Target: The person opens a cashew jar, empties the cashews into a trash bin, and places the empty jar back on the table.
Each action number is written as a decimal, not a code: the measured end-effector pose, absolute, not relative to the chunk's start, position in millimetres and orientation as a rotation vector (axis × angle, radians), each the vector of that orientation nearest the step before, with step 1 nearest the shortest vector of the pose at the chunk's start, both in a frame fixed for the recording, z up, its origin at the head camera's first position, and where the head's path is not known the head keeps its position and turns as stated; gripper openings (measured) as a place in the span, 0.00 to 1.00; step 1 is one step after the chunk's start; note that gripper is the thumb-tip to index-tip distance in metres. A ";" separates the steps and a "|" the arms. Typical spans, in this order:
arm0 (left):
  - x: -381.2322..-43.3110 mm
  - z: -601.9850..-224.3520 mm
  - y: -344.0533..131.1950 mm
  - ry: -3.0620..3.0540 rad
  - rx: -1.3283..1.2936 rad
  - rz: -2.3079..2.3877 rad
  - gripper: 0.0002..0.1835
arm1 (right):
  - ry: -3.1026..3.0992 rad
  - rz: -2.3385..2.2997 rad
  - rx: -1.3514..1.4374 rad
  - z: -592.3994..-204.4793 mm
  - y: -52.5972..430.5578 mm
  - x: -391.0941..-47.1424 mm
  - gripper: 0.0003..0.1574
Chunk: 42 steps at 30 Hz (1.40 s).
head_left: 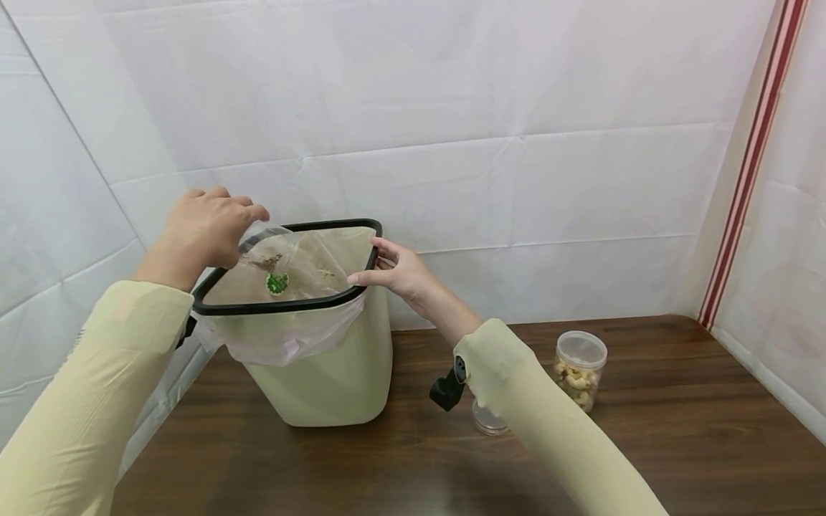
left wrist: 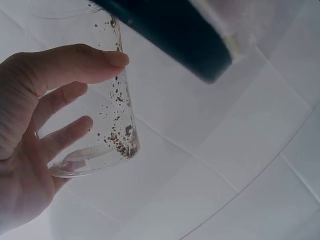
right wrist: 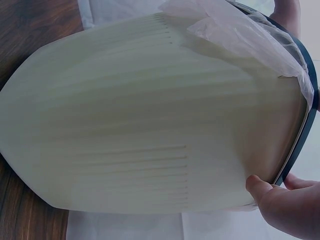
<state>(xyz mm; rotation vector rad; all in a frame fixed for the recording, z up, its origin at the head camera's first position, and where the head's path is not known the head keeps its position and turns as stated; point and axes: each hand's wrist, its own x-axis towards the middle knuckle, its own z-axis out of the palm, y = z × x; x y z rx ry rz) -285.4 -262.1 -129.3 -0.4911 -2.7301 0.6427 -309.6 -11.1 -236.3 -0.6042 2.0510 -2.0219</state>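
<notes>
Left fingers [head_left: 257, 213] grip a clear jar [left wrist: 107, 107] over a bin [head_left: 329, 394]; right fingers [head_left: 390, 247] clamp the black rim [head_left: 290, 305]. Hazard: slackened left grip could drop the jar inside.

Before you: pale green bin [head_left: 329, 394] stands on brown tabletop [head_left: 361, 473]; thin whitish liner [head_left: 290, 349] hangs over its black rim [head_left: 271, 309]. You hold a clear jar [left wrist: 107, 110] tilted at its mouth, dark crumbs [left wrist: 125, 144] clinging inside

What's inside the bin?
A bag lines the bin, and a green thing shows in its opening. Its front wall hides the bottom, so what lies there can't be seen.
</notes>
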 end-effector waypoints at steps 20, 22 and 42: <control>-286.3 -138.0 -260.1 -2.606 -0.547 0.844 0.27 | 2.058 -2.006 -0.603 -237.0 -11.7 -309.4 0.51; -286.4 -138.2 -260.3 -2.604 -0.552 0.842 0.27 | 2.057 -2.005 -0.605 -237.0 -11.7 -309.4 0.51; -288.6 -141.4 -247.8 -2.504 -0.617 1.004 0.23 | 2.048 -2.013 -0.613 -235.8 -10.2 -307.8 0.49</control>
